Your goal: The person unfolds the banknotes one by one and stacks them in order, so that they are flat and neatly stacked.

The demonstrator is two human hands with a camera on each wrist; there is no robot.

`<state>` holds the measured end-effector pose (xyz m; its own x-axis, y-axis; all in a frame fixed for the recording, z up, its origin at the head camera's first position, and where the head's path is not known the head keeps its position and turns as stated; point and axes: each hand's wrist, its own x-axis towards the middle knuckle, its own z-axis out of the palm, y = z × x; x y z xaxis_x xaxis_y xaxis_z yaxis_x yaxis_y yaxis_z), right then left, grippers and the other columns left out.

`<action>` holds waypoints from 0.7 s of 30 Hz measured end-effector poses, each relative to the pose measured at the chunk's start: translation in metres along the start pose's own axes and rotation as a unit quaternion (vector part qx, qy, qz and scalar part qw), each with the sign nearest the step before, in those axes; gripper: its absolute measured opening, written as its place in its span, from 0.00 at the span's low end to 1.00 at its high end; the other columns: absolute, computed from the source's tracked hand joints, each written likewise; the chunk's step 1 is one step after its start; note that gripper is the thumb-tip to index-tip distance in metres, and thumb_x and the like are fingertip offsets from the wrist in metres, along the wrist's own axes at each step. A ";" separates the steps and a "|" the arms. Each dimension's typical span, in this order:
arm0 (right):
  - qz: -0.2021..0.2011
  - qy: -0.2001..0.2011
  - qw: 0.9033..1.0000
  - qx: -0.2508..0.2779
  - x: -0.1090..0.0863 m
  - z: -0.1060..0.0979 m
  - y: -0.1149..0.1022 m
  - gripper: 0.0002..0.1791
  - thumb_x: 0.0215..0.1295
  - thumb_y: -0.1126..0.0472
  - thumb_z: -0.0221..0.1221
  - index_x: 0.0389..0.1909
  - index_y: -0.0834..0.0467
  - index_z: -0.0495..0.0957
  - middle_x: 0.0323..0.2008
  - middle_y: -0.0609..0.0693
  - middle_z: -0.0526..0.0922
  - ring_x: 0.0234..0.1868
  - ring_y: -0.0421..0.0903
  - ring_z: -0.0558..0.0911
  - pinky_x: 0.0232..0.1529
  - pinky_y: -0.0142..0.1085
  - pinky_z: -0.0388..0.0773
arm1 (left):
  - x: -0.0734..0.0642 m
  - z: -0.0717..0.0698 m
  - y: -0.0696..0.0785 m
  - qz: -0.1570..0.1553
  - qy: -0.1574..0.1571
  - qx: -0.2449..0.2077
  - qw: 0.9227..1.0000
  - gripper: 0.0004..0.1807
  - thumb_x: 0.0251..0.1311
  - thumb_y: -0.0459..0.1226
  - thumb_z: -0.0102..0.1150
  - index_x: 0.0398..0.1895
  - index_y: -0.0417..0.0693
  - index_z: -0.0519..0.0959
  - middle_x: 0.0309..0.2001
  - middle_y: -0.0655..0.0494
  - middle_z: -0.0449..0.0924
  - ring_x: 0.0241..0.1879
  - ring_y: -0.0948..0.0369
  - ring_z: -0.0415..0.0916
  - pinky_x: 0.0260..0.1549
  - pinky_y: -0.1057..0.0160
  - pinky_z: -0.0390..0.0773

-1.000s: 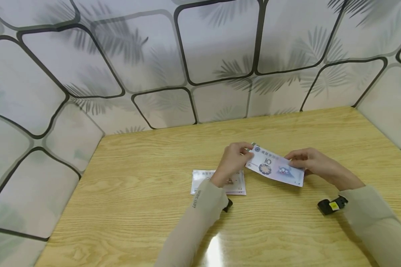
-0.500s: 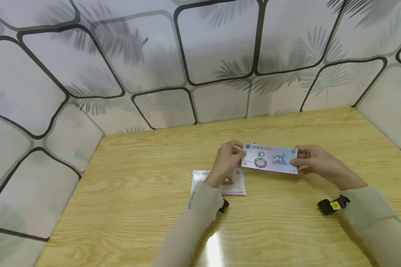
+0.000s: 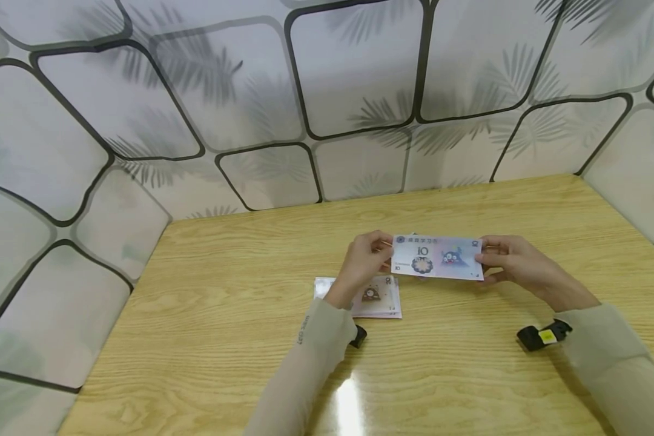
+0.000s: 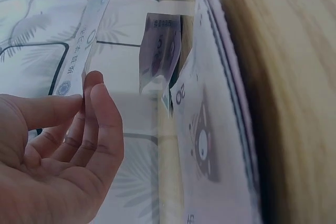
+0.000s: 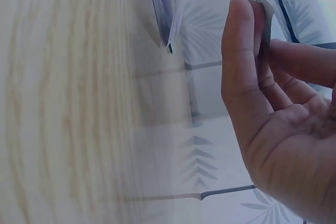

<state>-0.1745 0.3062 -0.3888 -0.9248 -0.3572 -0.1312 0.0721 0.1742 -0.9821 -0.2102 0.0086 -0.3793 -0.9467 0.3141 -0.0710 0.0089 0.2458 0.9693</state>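
A pale purple play banknote (image 3: pixel 437 257) marked 10 is stretched between my hands above the table. My left hand (image 3: pixel 362 260) pinches its left end between thumb and fingers. At the right end, my right hand (image 3: pixel 515 266) pinches it the same way. Below my left wrist lies a stack of play banknotes (image 3: pixel 378 300), partly covered by that forearm; the left wrist view shows a 20 on its top note (image 4: pixel 205 135). Beyond the stack, another folded or bent note (image 4: pixel 160 51) stands up from the table. From the head view, the held note hides nearly all of it.
The wooden table (image 3: pixel 223 339) spreads around both forearms. A patterned wall covering (image 3: pixel 360 163) with leaf prints borders it at the back and sides. Black wrist straps (image 3: pixel 542 335) hang from the sleeves.
The held banknote went from a slant to nearly level and shifted a little left. Both hands moved with it and keep their pinch; the stack stays in place.
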 end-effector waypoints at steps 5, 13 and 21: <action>-0.020 -0.005 1.000 0.012 -0.001 0.001 0.000 0.08 0.77 0.73 0.49 0.48 0.65 0.76 0.38 0.51 0.85 0.35 0.46 0.84 0.34 0.40 0.86 | -0.004 -0.004 -0.002 0.008 -0.003 -0.009 1.000 0.10 0.70 0.24 0.56 0.50 0.33 0.80 0.36 0.47 0.82 0.29 0.58 0.80 0.33 0.61 0.86; -0.024 -0.002 1.000 0.003 -0.002 0.005 -0.002 0.08 0.78 0.70 0.50 0.42 0.60 0.78 0.32 0.53 0.81 0.32 0.45 0.82 0.34 0.39 0.86 | -0.011 -0.012 -0.004 0.018 0.002 -0.014 1.000 0.10 0.69 0.24 0.57 0.51 0.32 0.80 0.37 0.44 0.83 0.30 0.57 0.81 0.34 0.62 0.86; -0.043 -0.032 0.998 0.027 0.000 0.008 -0.003 0.11 0.78 0.71 0.50 0.43 0.58 0.81 0.31 0.54 0.82 0.32 0.45 0.82 0.35 0.40 0.86 | -0.016 -0.019 -0.005 0.012 0.013 -0.016 1.000 0.10 0.68 0.24 0.57 0.50 0.32 0.80 0.37 0.45 0.83 0.30 0.58 0.80 0.34 0.62 0.86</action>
<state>-0.1719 0.2979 -0.3869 -0.9031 -0.4261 -0.0533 0.0156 0.0917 -0.9957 -0.2012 -0.0151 -0.3784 -0.9545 0.2954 -0.0411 0.0225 0.2086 0.9777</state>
